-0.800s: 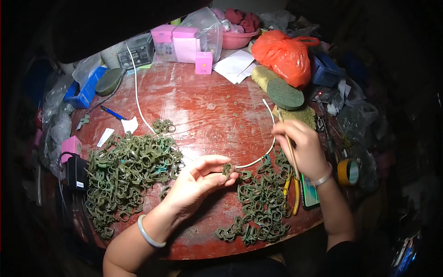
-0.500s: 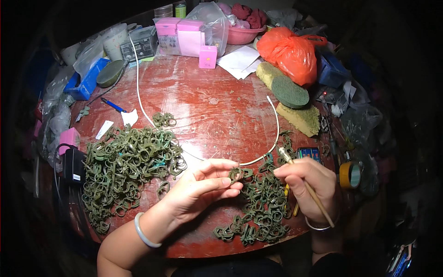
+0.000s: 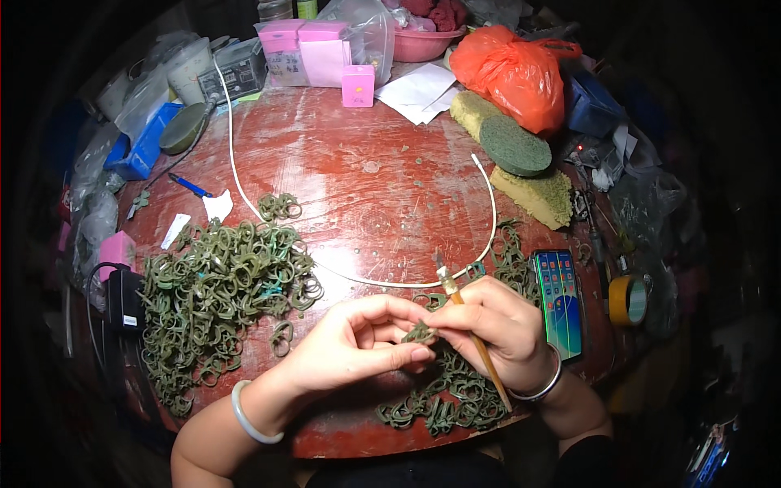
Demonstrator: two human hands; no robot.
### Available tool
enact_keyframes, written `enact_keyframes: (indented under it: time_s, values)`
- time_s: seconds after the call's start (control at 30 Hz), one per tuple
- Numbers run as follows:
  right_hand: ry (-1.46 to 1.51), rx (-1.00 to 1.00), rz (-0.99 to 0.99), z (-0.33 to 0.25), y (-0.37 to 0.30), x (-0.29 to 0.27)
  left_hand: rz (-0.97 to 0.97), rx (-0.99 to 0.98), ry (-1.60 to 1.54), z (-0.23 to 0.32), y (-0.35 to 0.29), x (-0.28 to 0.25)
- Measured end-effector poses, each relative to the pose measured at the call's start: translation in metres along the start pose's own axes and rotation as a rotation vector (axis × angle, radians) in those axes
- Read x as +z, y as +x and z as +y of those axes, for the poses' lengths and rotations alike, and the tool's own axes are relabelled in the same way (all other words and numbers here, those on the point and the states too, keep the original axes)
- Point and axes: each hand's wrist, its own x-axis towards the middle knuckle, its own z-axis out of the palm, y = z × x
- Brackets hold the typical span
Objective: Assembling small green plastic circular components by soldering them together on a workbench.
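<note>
Between the thumb and fingers of my left hand (image 3: 346, 342) is a small dark green ring (image 3: 419, 333). My right hand (image 3: 512, 333) grips a slim wooden-handled tool (image 3: 450, 285) with a metal collar and a pale tip pointing away from me. The right thumb and fingertips meet the ring, partly covering it. Under my right hand lies a heap of similar green rings (image 3: 455, 394), and its middle is hidden by my hands. A larger pile of green rings (image 3: 224, 301) spreads to the left, with a loose ring (image 3: 281, 337) beside it.
A white cable (image 3: 366, 281) curves across the red table (image 3: 342, 171). To the right are a lit phone (image 3: 558, 305), a tape roll (image 3: 627, 301), sponges (image 3: 533, 199) and a red plastic bag (image 3: 512, 77). A black adapter (image 3: 124, 299) stands left; pink boxes (image 3: 358, 86) sit at the back.
My right hand has moved left to meet the ring in my left hand, bringing the tool along. The phone is now uncovered. The whole view has shifted slightly.
</note>
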Motion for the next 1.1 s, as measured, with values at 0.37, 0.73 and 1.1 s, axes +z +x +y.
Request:
enact_keyframes:
  time_s: [0.37,0.73,1.1]
  values:
    - [-0.212,0.177,-0.083,0.013,0.003,-0.014,0.139,-0.068,-0.16,0.003,0.0,0.0]
    - [-0.258,0.107,-0.064,0.013,0.001,-0.002,0.28,-0.039,-0.196,0.005,0.004,0.002]
    - [0.099,0.223,0.113,0.004,0.001,0.001,0.204,0.087,-0.003,0.001,0.004,0.005]
